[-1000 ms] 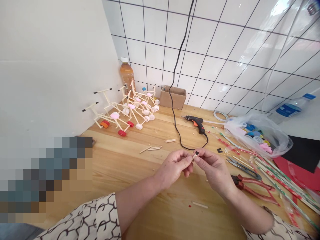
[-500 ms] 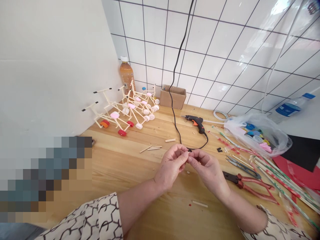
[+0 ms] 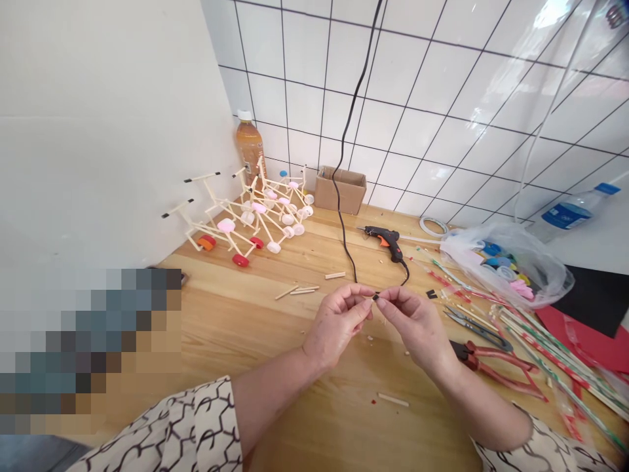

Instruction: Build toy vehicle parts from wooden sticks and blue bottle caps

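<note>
In the head view, my left hand [image 3: 339,324] and my right hand [image 3: 410,324] meet fingertip to fingertip above the wooden table. The right thumb and index finger pinch a small strip of black paper [image 3: 376,297]. My left hand is closed in a pinch on a thin wooden stick; only a pale bit shows beside the black strip, and the fingers hide the rest. Beyond the hands, short wooden sticks [image 3: 304,290] lie on the tabletop. More cut black paper [image 3: 431,294] is right of my right hand. Another short stick [image 3: 393,400] lies nearer to me.
Small stick-built tricycle models [image 3: 255,210] crowd the back left before a drink bottle [image 3: 249,144]. A cardboard box [image 3: 340,191] and glue gun [image 3: 386,241] stand behind my hands. Pliers [image 3: 506,367], snips [image 3: 479,326], wrapped sticks [image 3: 555,354] and a bag of caps [image 3: 506,262] lie right.
My right hand has shifted slightly right and turned, so the black paper strip shows more plainly between the fingertips. The left hand has hardly moved.
</note>
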Demonstrator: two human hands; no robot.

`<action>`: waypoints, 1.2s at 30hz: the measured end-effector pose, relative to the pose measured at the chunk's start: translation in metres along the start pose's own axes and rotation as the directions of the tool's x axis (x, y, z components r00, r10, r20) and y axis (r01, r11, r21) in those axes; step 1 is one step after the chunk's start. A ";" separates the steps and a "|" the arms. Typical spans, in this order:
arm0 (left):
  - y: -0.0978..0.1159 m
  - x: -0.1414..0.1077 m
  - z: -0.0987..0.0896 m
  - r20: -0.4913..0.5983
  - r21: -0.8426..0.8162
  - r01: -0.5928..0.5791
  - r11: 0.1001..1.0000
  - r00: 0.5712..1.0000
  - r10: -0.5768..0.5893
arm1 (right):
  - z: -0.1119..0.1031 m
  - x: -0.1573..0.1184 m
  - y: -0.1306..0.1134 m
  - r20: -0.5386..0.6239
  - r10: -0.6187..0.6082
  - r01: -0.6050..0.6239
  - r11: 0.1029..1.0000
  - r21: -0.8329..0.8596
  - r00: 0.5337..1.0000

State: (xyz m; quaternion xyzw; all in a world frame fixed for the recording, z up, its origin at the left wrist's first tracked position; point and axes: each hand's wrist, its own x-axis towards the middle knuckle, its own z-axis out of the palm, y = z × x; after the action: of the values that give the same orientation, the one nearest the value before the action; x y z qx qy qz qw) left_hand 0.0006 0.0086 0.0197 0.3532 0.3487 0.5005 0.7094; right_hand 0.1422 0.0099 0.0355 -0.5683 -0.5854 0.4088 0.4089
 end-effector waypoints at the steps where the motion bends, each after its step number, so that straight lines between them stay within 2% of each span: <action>1: 0.000 0.000 0.000 0.006 -0.006 0.009 1.000 1.000 -0.009 | 0.000 0.000 0.000 0.003 0.000 0.000 1.000 0.002 1.000; 11: 0.000 0.000 -0.001 -0.002 -0.137 0.098 0.986 0.995 -0.099 | 0.004 -0.003 0.003 0.036 -0.004 0.001 0.995 0.100 0.999; 21: -0.001 -0.001 0.000 -0.026 -0.166 0.083 0.983 0.996 -0.089 | 0.010 -0.007 0.010 0.028 -0.046 0.039 0.977 0.211 0.999; 29: 0.000 0.000 0.002 -0.083 -0.123 0.054 0.991 0.994 -0.065 | 0.011 -0.009 0.008 -0.032 -0.022 0.027 0.984 0.178 0.999; 36: 0.001 0.004 -0.002 -0.090 -0.129 0.049 0.990 0.994 -0.061 | 0.003 -0.007 -0.001 0.001 0.010 -0.010 0.999 0.047 1.000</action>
State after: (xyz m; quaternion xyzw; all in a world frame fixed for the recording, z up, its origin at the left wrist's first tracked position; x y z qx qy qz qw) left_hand -0.0006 0.0130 0.0190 0.2740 0.3589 0.5178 0.7266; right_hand 0.1395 0.0029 0.0355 -0.5613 -0.5729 0.4249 0.4197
